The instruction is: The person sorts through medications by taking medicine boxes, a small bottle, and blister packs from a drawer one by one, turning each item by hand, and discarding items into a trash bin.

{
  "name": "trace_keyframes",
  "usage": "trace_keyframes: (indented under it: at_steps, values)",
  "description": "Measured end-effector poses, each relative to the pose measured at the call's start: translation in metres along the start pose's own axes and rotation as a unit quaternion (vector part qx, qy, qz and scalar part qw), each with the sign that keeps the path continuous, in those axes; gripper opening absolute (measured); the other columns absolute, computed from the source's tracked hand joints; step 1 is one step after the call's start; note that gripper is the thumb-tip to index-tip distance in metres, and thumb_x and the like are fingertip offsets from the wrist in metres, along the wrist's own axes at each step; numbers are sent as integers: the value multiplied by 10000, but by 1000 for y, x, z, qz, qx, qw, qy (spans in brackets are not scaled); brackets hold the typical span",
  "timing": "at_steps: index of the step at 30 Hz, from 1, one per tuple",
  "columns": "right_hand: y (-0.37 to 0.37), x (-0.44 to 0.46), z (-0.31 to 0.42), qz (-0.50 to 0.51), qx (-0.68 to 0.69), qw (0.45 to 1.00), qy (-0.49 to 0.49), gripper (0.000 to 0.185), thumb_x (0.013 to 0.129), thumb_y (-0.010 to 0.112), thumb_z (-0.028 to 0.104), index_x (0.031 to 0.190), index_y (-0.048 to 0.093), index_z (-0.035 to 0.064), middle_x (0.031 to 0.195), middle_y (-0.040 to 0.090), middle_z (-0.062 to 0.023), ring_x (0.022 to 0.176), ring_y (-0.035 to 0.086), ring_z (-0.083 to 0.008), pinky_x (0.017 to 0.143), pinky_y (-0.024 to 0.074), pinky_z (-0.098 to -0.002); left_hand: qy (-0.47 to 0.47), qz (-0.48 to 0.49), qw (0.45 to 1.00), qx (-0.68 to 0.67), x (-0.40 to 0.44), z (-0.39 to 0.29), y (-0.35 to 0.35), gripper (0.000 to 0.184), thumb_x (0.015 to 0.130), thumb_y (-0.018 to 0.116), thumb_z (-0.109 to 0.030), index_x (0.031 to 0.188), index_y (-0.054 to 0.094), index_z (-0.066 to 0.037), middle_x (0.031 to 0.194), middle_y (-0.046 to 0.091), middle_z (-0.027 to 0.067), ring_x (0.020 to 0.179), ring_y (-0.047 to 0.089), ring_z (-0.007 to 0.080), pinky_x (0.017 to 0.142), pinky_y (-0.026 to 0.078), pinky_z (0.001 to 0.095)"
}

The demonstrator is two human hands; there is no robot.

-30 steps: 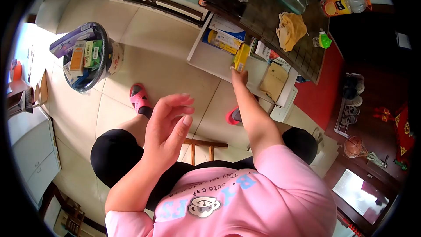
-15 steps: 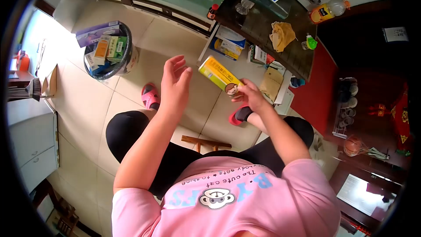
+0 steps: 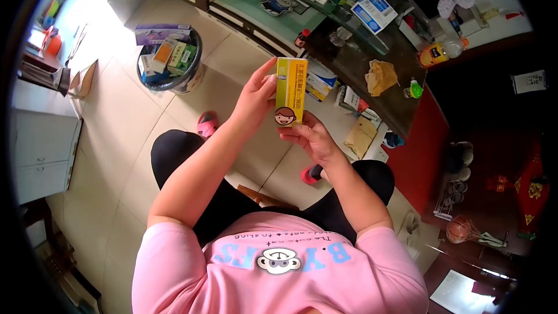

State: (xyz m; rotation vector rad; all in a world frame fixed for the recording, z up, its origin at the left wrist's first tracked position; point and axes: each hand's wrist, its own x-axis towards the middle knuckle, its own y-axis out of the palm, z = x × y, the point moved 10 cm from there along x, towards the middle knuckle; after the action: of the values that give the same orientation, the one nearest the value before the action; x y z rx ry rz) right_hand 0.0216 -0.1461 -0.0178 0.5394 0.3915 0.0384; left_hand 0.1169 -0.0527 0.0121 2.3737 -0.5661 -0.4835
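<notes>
A yellow and green medicine box (image 3: 292, 84) with a cartoon child's face is held upright in front of me. My right hand (image 3: 315, 139) grips its lower end, thumb and fingers closed around the bottom edge. My left hand (image 3: 256, 97) is at the box's left side, fingers against its edge and upper corner; part of those fingers is hidden behind the box. Past the box, to its right, several boxes (image 3: 321, 77) lie in an open drawer.
A round bin (image 3: 195, 72) full of medicine boxes stands on the tiled floor to the left. A dark table (image 3: 349, 61) at the upper right carries a crumpled yellow cloth (image 3: 381, 78), a green-capped bottle (image 3: 414, 89) and a blue-white box (image 3: 375, 13). A wooden stool (image 3: 264, 196) is under me.
The box has turned from slanted to upright and shifted slightly left. My left hand, apart from it before, has come up against its side. The view has shifted.
</notes>
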Motion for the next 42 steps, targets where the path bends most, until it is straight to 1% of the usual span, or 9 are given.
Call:
trace_keyframes:
  at_steps: [5, 21, 23, 28, 31, 33, 35, 39, 42]
  values:
    - [-3, 3, -6, -2, -29, 999, 19, 400, 895, 631, 216, 1199, 460, 21, 1118, 596, -90, 970, 633, -192, 870, 514, -315, -27, -25, 999, -3, 3, 4, -3, 465, 999, 430, -225, 1436, 307, -122, 1215, 554, 59, 1059, 579, 155, 863, 509, 311]
    - [-5, 1, 5, 3, -69, 998, -6, 438, 878, 650, 266, 1172, 467, -2, 1090, 607, -114, 927, 647, -213, 855, 516, -349, -17, -55, 998, 10, 5, 2, -19, 521, 968, 497, -181, 1440, 278, -151, 1133, 576, 40, 995, 602, 154, 814, 524, 323]
    - [-6, 0, 5, 0, -56, 998, 0, 461, 861, 675, 252, 1185, 465, -1, 1078, 613, -111, 924, 645, -205, 849, 514, -346, -44, -54, 997, 28, 3, 3, -18, 518, 967, 492, -164, 1436, 272, -138, 1115, 580, 52, 993, 608, 163, 802, 527, 312]
    - [11, -13, 58, -14, -184, 962, -203, 658, 788, 699, -24, 1366, 403, 79, 991, 637, -69, 899, 620, -139, 814, 500, -288, -111, -59, 991, -33, 5, 26, -27, 480, 966, 499, -203, 1385, 302, -77, 1093, 587, 90, 948, 631, 192, 780, 545, 347]
    - [6, -12, 58, -16, -285, 935, -212, 679, 778, 672, -85, 1371, 436, 148, 934, 644, -39, 842, 622, -99, 799, 498, -243, -160, -65, 983, -57, 1, 38, -23, 455, 968, 495, -240, 1340, 323, -44, 1073, 592, 107, 902, 648, 205, 740, 565, 363]
    - [9, -13, 64, -15, -314, 920, -234, 627, 774, 683, -72, 1331, 480, 133, 906, 642, -30, 823, 618, -89, 784, 500, -239, -186, -76, 978, -50, -2, 47, -23, 438, 973, 483, -255, 1319, 333, -33, 1069, 595, 112, 889, 654, 202, 727, 571, 352]
    - [16, -16, 70, -12, -343, 903, -257, 575, 771, 693, -59, 1291, 523, 119, 878, 640, -21, 805, 615, -80, 768, 503, -234, -238, -41, 969, -58, -4, 66, -19, 371, 981, 462, -291, 1242, 447, -29, 1108, 603, 115, 951, 631, 216, 838, 531, 376]
    - [22, -25, 85, -47, -398, 876, -269, 521, 757, 747, 31, 1234, 550, 102, 758, 566, 23, 688, 537, -54, 665, 454, -203, -357, -16, 932, -55, -32, 75, 0, 312, 958, 471, -361, 1152, 549, -129, 1034, 629, 74, 891, 630, 193, 728, 540, 357]
    - [24, -26, 85, -66, -425, 865, -259, 499, 743, 778, 86, 1191, 559, 96, 689, 507, 46, 616, 463, -44, 596, 393, -194, -359, 24, 932, -47, -32, 89, -1, 314, 956, 447, -406, 1119, 565, -165, 967, 636, 46, 768, 620, 168, 632, 538, 328]
